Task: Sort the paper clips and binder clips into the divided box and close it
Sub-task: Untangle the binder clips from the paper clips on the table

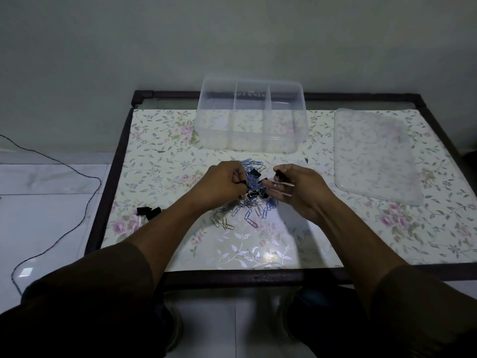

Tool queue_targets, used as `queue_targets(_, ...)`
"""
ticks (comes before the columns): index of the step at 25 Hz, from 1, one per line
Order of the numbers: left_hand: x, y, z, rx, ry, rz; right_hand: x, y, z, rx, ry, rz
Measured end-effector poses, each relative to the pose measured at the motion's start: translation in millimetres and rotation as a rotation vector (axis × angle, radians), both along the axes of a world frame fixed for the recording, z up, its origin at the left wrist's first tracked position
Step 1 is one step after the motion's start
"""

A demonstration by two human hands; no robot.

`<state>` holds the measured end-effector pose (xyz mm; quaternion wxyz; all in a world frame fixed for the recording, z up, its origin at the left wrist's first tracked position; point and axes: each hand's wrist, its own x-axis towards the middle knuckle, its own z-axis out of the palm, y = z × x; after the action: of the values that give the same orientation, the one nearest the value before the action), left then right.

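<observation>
A heap of blue and silver paper clips [249, 210] mixed with black binder clips [255, 173] lies in the middle of the table. My left hand [224, 180] is curled over the heap's left side, its fingers pinching clips. My right hand [296, 184] hovers at the heap's right side and pinches a black binder clip [280, 174] between thumb and fingers. The clear divided box [251, 117], with three compartments, stands open behind the heap. Its clear lid [374, 156] lies flat to the right.
The table [154, 161] has a floral top and a dark raised frame. Two black binder clips [148, 211] lie apart near its left edge. A black cable [85, 177] runs over the white floor on the left. A wall stands close behind.
</observation>
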<state>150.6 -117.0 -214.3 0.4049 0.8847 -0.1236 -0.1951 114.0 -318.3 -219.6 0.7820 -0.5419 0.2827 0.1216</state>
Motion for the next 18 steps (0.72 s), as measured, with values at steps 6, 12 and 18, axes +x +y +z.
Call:
queue_targets(6,6,-27,2,-0.297,0.379,0.197,8,3,-2,-0.299,0.006,0.093)
queue_targets(12,1,-35,-2,0.073,0.007,-0.034,-2,12,-13,-1.215,-0.216,0.685)
queue_targets(18,8,-26,-8,0.026,-0.017,0.071,-6,16,-18,-1.318,-0.261,0.722)
